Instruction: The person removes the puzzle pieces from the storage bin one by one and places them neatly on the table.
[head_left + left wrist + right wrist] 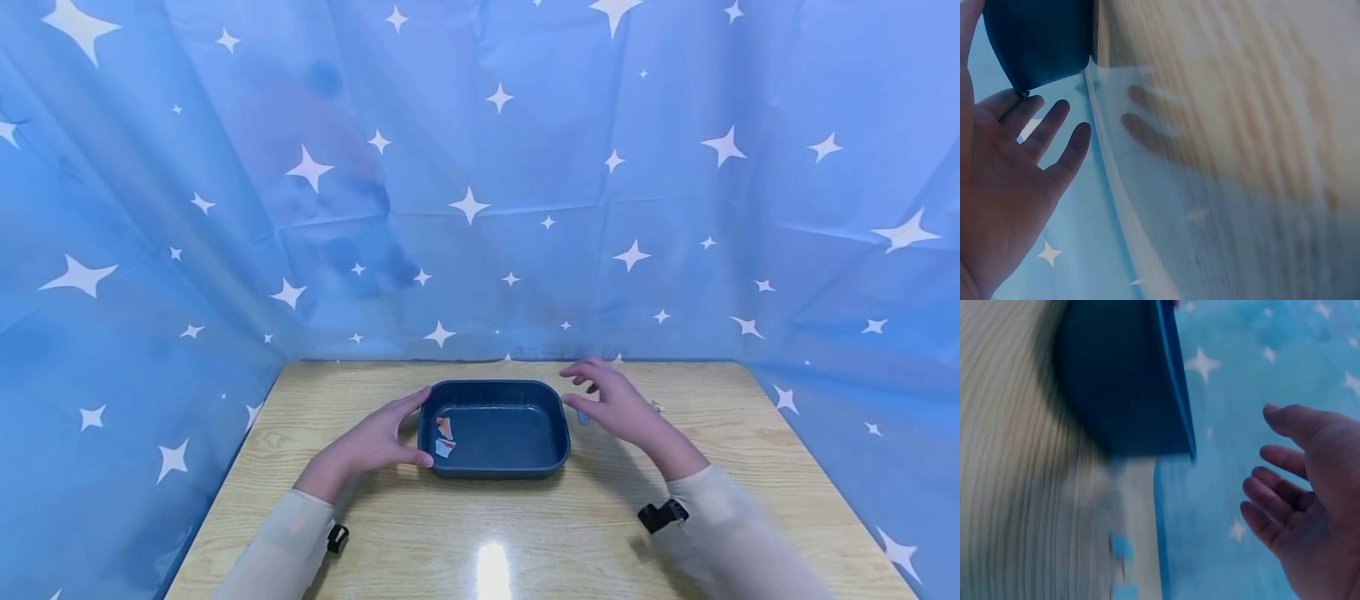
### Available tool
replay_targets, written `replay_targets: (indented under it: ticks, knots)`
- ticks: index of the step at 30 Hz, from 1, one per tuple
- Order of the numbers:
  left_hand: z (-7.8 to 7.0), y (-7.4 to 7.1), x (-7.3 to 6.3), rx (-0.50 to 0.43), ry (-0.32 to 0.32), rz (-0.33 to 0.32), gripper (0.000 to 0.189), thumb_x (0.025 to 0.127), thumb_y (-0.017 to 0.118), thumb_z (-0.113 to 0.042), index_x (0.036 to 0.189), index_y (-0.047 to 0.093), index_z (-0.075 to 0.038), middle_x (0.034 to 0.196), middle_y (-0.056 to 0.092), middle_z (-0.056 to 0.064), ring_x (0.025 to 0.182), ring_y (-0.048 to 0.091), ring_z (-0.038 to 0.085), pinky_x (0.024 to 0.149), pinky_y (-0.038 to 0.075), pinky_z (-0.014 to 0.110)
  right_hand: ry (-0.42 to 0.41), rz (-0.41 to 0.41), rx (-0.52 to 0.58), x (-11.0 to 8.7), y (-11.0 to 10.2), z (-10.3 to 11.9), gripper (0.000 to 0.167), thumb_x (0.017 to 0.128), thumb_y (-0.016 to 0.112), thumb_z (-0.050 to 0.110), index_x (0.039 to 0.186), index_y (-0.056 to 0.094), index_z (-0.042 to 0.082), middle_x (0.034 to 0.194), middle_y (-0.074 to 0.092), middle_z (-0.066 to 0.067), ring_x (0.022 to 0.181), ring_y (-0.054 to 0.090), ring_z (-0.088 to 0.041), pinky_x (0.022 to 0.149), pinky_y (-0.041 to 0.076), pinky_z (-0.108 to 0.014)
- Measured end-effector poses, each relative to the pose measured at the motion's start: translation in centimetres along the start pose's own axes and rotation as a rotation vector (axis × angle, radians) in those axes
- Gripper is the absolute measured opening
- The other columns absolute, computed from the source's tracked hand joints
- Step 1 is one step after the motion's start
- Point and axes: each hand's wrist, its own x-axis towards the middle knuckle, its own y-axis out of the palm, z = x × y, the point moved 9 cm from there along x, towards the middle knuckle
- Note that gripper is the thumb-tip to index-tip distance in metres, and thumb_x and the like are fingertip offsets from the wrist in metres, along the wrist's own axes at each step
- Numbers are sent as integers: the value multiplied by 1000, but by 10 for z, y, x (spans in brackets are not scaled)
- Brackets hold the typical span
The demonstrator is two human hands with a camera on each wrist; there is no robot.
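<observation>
A dark blue rectangular tray sits on the wooden table. Two small flat pieces lie at its left end: an orange and white piece and a pale piece with red. My left hand touches the tray's left side, thumb by the near corner and index finger by the far one; in the left wrist view its other fingers are spread. Beyond the tray's right side, my right hand hovers with loosely bent fingers, nothing between them. Partly hidden beneath it is a small blue piece.
Another small piece lies on the table behind my right wrist. Blurred blue pieces show in the right wrist view. A blue star-patterned curtain hangs along the table's back and sides. Dark wrist cameras sit on both sleeves.
</observation>
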Motion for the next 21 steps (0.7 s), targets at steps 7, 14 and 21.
replay_targets:
  ticks: [7, 14, 21]
  knots:
    - [-1, 0, 0, -2, -10, 1, 124, 83, 96, -55, 178, 25, -23, 181, 29, 6, 166, 28, 37, 131, 30, 61, -33, 135, 95, 23, 48, 38, 40, 107, 77, 22, 145, 68, 13, 140, 63, -11, 125, 64, -40, 99, 57, -60]
    - [-2, -1, 0, -6, -28, 0, 123, 83, 96, -56, 178, 25, -25, 180, 31, 7, 165, 30, 38, 131, 30, 62, -70, 275, 52, 37, 99, 71, 44, 107, 78, 26, 146, 68, 9, 140, 63, -11, 124, 66, -36, 100, 58, -54]
    - [-2, 0, 1, -2, -22, 8, 121, 84, 95, -56, 178, 26, -25, 180, 33, 8, 165, 31, 39, 130, 30, 64, -71, 360, 13, 44, 138, 87, 49, 104, 81, 21, 149, 67, 5, 139, 64, -14, 125, 67, -32, 103, 59, -47]
